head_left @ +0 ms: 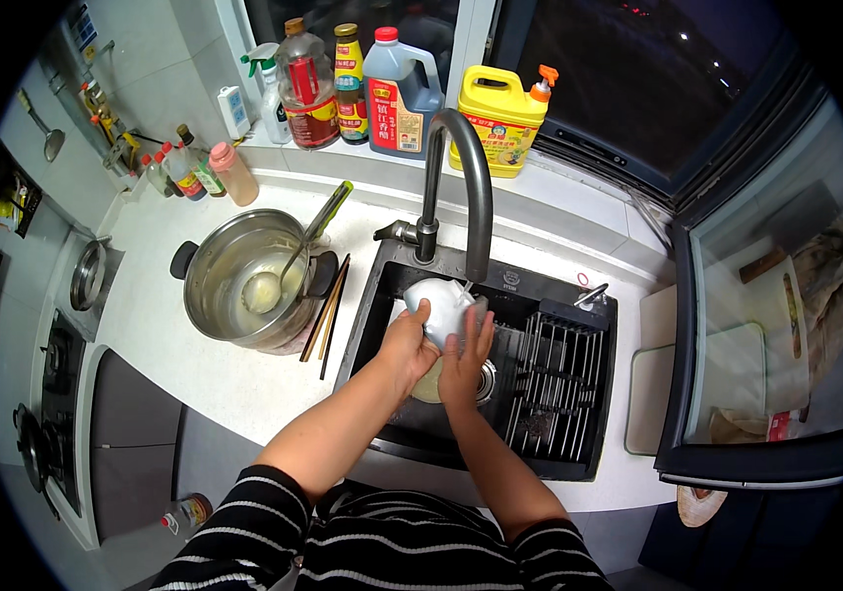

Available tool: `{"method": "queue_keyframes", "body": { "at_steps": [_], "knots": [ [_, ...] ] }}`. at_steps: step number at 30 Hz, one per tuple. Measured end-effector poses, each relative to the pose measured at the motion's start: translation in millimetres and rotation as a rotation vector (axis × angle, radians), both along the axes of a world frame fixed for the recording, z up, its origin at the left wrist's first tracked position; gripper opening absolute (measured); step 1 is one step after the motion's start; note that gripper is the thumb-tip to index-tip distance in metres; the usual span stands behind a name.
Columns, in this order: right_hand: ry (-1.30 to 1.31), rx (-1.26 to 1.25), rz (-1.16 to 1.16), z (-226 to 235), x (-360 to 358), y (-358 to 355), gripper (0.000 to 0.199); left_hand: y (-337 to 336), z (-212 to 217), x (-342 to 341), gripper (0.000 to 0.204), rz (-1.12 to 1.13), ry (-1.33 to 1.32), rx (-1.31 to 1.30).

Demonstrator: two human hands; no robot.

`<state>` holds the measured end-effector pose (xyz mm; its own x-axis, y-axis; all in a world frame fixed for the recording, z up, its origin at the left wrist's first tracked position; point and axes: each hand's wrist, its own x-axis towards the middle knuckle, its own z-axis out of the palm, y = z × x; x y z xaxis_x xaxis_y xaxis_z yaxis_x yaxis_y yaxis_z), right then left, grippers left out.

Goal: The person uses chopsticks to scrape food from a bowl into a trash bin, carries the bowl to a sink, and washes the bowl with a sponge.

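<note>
My left hand (404,345) grips a white bowl (438,301) by its rim, tilted under the spout of the dark curved faucet (461,177) over the black sink (392,286). My right hand (465,360) presses flat against the bowl's right side, fingers spread. Both hands are above the sink drain (485,382). Whether water is running I cannot tell.
A steel pot (234,281) with a ladle stands on the white counter left of the sink, chopsticks (328,315) beside it. A dark rack (554,379) fills the sink's right half. Bottles and a yellow detergent jug (500,118) line the windowsill. A stove (47,414) lies far left.
</note>
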<state>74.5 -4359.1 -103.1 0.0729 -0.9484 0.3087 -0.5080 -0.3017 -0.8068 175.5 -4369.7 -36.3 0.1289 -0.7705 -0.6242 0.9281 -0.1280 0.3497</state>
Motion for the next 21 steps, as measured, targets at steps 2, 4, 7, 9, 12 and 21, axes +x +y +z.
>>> {"method": "queue_keyframes", "body": {
  "at_steps": [2, 4, 7, 9, 12, 21],
  "knots": [
    [0.184, -0.058, 0.146, 27.8, 2.2, 5.1, 0.044, 5.9, -16.0, 10.2, 0.024, -0.023, 0.001, 0.021],
    [0.363, -0.048, 0.300, 42.3, -6.7, -3.5, 0.042, 13.6, -23.8, 15.9, 0.021, -0.044, -0.033, 0.097],
    [-0.115, 0.226, 0.401, 18.3, -14.2, -19.4, 0.035, 39.0, -11.3, 19.0, 0.017, -0.213, -0.170, 0.117],
    [-0.286, 0.364, 0.410, -29.3, -30.0, -33.5, 0.035, 56.5, -4.9, 20.2, 0.016, -0.309, -0.277, 0.079],
    [-0.137, 0.376, 0.367, -90.0, -51.2, -36.9, 0.036, 89.9, -13.3, 29.8, 0.017, -0.417, -0.670, -0.034],
    [0.594, 0.032, 0.389, -124.1, -45.8, -11.4, 0.026, 197.8, -25.7, 48.3, 0.013, -0.741, -2.282, -0.155]
  ]
}}
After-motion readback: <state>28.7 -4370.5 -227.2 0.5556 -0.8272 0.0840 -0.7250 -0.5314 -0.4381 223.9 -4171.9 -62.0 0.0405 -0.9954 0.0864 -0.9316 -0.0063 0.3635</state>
